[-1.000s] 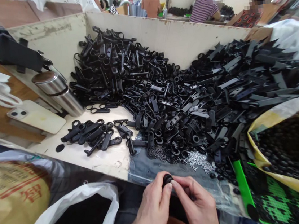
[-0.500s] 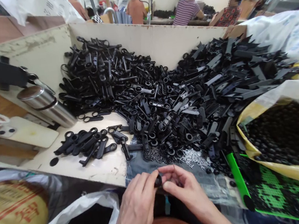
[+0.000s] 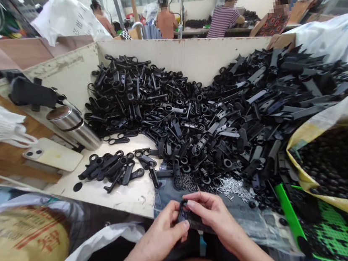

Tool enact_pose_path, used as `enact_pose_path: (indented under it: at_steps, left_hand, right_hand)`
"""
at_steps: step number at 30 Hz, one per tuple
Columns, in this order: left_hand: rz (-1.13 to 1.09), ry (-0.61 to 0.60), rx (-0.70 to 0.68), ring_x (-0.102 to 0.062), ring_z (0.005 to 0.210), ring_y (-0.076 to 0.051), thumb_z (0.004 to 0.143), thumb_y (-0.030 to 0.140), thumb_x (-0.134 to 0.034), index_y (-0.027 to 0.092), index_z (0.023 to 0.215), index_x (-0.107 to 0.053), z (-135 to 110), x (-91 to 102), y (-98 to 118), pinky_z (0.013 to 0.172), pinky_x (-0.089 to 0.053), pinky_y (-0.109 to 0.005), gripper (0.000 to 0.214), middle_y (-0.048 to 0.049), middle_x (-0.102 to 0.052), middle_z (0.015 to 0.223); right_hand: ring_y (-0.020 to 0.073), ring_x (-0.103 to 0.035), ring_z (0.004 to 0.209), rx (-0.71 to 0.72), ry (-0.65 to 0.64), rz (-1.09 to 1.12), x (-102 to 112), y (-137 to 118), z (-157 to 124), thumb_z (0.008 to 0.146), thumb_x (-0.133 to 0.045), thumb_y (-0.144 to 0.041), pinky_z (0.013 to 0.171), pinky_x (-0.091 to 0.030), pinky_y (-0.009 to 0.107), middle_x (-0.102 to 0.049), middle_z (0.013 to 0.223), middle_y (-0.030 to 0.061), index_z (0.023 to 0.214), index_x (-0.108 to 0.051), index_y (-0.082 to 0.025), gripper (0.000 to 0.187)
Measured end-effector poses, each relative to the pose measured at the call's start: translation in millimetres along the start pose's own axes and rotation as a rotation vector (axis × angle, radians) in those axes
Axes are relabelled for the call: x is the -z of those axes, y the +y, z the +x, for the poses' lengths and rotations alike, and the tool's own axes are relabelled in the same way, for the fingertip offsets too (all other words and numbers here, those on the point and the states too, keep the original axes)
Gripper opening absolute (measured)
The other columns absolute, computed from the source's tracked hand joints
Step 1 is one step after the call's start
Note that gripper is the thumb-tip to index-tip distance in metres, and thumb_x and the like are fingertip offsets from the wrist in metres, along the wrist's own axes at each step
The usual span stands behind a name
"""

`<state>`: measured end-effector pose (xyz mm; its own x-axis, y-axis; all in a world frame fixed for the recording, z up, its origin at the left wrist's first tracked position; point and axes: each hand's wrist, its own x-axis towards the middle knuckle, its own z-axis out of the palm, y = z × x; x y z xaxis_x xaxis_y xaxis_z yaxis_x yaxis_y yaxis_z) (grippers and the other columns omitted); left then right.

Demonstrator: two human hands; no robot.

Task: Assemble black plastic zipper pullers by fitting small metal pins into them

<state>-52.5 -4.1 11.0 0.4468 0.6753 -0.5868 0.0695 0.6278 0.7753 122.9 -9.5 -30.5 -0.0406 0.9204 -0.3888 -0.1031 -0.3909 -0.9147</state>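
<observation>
My left hand (image 3: pixel 163 235) and my right hand (image 3: pixel 212 221) meet low in the view, both gripping a black plastic looped pull (image 3: pixel 186 215). A thin metal pin (image 3: pixel 199 193) seems to stand up by my right fingers, though it is too fine to be sure. Beyond my hands lies a large heap of black plastic pulls (image 3: pixel 185 122) inside a cream board bin (image 3: pixel 184 59). A small group of similar pulls (image 3: pixel 111 167) sits on the bin floor (image 3: pixel 131 199). Short silver pins (image 3: pixel 230 189) are scattered just past my right hand.
A yellow-lined sack of round black parts (image 3: pixel 337 165) stands at the right. A steel flask (image 3: pixel 74 128) and phone (image 3: pixel 53 154) lie on the left. A green strip (image 3: pixel 288 213) lies right of my hands. Several co-workers sit beyond the bin.
The small round black piece between my fingers now shows as a longer looped pull. My hands have drawn slightly apart, and the view has shifted a little.
</observation>
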Motion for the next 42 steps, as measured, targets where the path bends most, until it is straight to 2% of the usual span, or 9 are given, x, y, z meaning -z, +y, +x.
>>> enact_pose_path:
  at_steps: [4, 8, 13, 22, 26, 29, 36, 39, 42]
  left_hand:
    - [-0.058, 0.002, 0.044, -0.045, 0.059, -0.012, 0.079, 0.049, -0.071, 0.015, 0.126, -0.049, -0.4, -5.1, -4.0, 0.059, -0.033, -0.028, 0.062, 0.0038, -0.060, 0.073]
    - [-0.049, 0.010, 0.060, -0.042, 0.057, -0.011, 0.081, 0.051, -0.069, 0.014, 0.130, -0.045, -0.7, -4.6, -6.2, 0.056, -0.025, -0.027, 0.066, 0.0048, -0.061, 0.066]
    - [-0.060, 0.022, 0.108, -0.038, 0.056, -0.010, 0.077, 0.054, -0.071, 0.011, 0.141, -0.033, -1.9, -3.6, -8.8, 0.055, -0.022, -0.026, 0.086, 0.0080, -0.057, 0.062]
    - [-0.129, 0.064, 0.147, -0.040, 0.056, -0.011, 0.070, 0.058, -0.076, 0.003, 0.152, -0.018, -1.6, -7.0, -15.4, 0.056, -0.023, -0.026, 0.114, 0.0069, -0.059, 0.062]
    - [-0.168, 0.005, 0.147, -0.042, 0.054, -0.011, 0.075, 0.056, -0.073, 0.003, 0.153, -0.017, -1.2, -6.9, -13.8, 0.056, -0.023, -0.027, 0.110, 0.0043, -0.063, 0.064]
    - [-0.182, -0.042, 0.144, -0.042, 0.054, -0.011, 0.076, 0.054, -0.074, 0.004, 0.151, -0.024, -1.7, -8.2, -9.8, 0.056, -0.023, -0.028, 0.103, 0.0026, -0.064, 0.066]
    - [-0.193, -0.031, 0.158, -0.039, 0.055, -0.010, 0.076, 0.053, -0.075, 0.007, 0.143, -0.039, -4.7, -6.7, -13.1, 0.057, -0.023, -0.027, 0.088, 0.0020, -0.064, 0.069]
    - [-0.140, 0.097, 0.079, -0.043, 0.058, -0.012, 0.082, 0.053, -0.071, 0.013, 0.130, -0.055, -3.9, 0.8, -16.1, 0.056, -0.029, -0.025, 0.064, 0.0048, -0.057, 0.067]
    - [0.136, 0.341, -0.120, -0.060, 0.076, -0.019, 0.087, 0.044, -0.069, 0.020, 0.112, -0.067, 4.2, 6.0, -13.4, 0.065, -0.041, -0.026, 0.035, 0.0003, -0.065, 0.076]
  right_hand:
    - [0.0196, -0.066, 0.071, 0.030, -0.046, -0.055, 2.3, -7.3, -3.9, 0.083, -0.076, -0.055, 0.048, -0.038, 0.021, -0.077, 0.086, 0.0061, 0.104, -0.082, -0.022, 0.040]
    - [0.0187, -0.064, 0.074, 0.146, -0.075, -0.163, 5.7, -7.8, -4.0, 0.087, -0.072, -0.051, 0.062, -0.047, 0.027, -0.071, 0.087, 0.0046, 0.105, -0.082, -0.022, 0.036]
    - [0.0126, -0.046, 0.062, 0.229, -0.106, -0.315, 10.0, -3.7, -2.1, 0.084, -0.075, -0.041, 0.057, -0.039, 0.025, -0.057, 0.079, -0.0014, 0.108, -0.082, -0.023, 0.031]
    - [0.0138, -0.046, 0.063, 0.216, -0.137, -0.370, 11.4, -10.4, -5.1, 0.088, -0.071, -0.041, 0.059, -0.039, 0.026, -0.051, 0.074, -0.0026, 0.113, -0.082, -0.022, 0.034]
    - [0.0164, -0.056, 0.072, 0.254, -0.170, -0.422, 15.0, -14.0, -6.7, 0.092, -0.067, -0.041, 0.064, -0.046, 0.028, -0.061, 0.081, 0.0011, 0.114, -0.081, -0.021, 0.033]
    - [0.0185, -0.061, 0.080, 0.260, -0.201, -0.454, 18.7, -14.6, -6.6, 0.094, -0.065, -0.039, 0.071, -0.049, 0.030, -0.067, 0.090, 0.0037, 0.117, -0.079, -0.022, 0.032]
    - [0.0190, -0.063, 0.084, 0.233, -0.191, -0.500, 20.2, -14.8, -16.1, 0.097, -0.064, -0.038, 0.076, -0.050, 0.030, -0.065, 0.094, 0.0034, 0.122, -0.077, -0.022, 0.032]
    - [0.0183, -0.062, 0.081, 0.239, -0.117, -0.519, 27.8, -12.4, -24.9, 0.098, -0.063, -0.039, 0.072, -0.050, 0.029, -0.065, 0.096, 0.0032, 0.129, -0.072, -0.024, 0.036]
    - [0.0172, -0.058, 0.070, 0.262, 0.027, -0.559, 40.0, -7.9, -28.4, 0.100, -0.058, -0.041, 0.065, -0.047, 0.028, -0.064, 0.086, 0.0020, 0.116, -0.076, -0.023, 0.031]
